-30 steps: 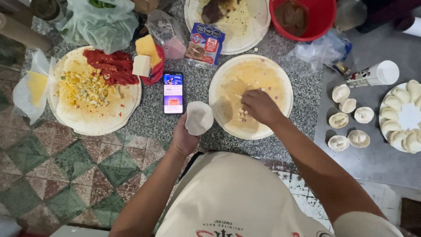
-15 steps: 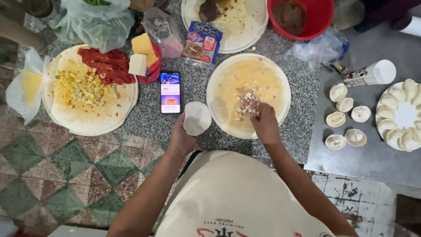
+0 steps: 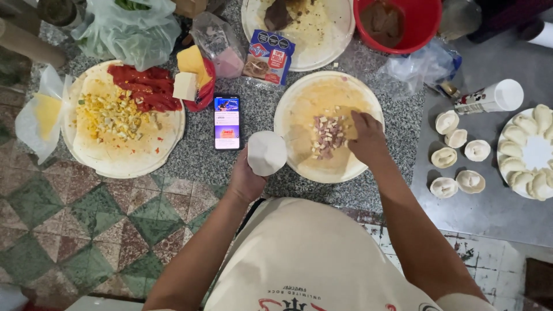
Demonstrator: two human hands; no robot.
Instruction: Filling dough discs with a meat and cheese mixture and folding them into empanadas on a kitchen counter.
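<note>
While the left hand (image 3: pixel 246 179) cups one round white dough disc (image 3: pixel 266 152) at the speckled stone counter (image 3: pixel 259 112) edge, the right hand (image 3: pixel 367 140), fingers bunched, rests on one round pale plate (image 3: pixel 299 115) beside one pile of diced ham and cheese (image 3: pixel 327 135). One black smartphone (image 3: pixel 227 122) lies just left of the disc. Five formed dough cups (image 3: pixel 459 158) sit on the grey tray (image 3: pixel 478 213).

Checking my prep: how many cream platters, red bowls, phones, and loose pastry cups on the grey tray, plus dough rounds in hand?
Cream platters: 3
Red bowl: 1
Phone: 1
Loose pastry cups: 6
Dough round in left hand: 1
Total: 12
</note>
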